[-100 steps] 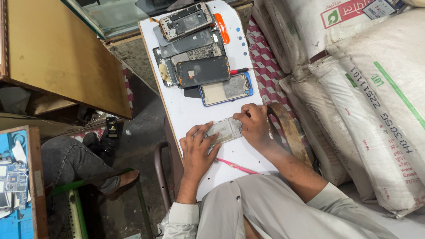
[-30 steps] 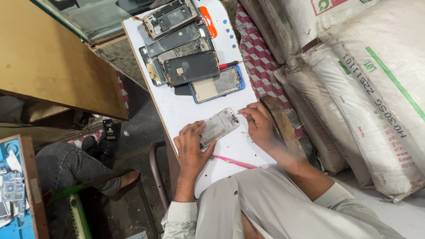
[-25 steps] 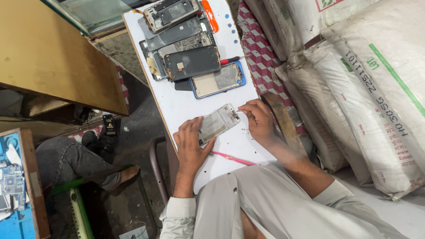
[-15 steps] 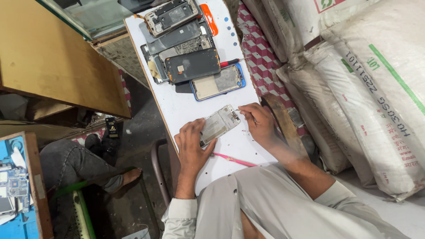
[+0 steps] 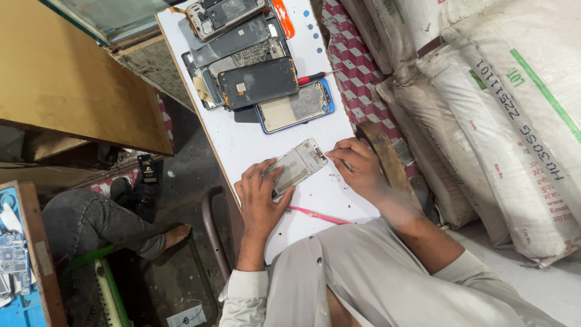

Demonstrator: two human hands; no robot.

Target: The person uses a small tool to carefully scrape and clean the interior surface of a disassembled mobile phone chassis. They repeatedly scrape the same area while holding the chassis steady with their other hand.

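An opened phone (image 5: 298,166) with its back off lies on the white table (image 5: 242,142). My left hand (image 5: 261,197) presses down on its near end, fingers over the body. My right hand (image 5: 358,167) rests beside the phone's far corner with the fingertips pinched at its edge; whether a small tool or screw is between them I cannot tell. A pink tool (image 5: 321,215) lies on the table just in front of me.
A pile of several dismantled phones (image 5: 254,66) and a red-handled screwdriver (image 5: 313,77) fill the table's far end. White sacks (image 5: 502,115) are stacked on the right. A wooden counter (image 5: 72,79) and a seated person's leg (image 5: 103,227) lie left.
My hands stay on the phone; the phone has turned slightly and my right fingertips have shifted to its far corner. The camera view has drifted a little.
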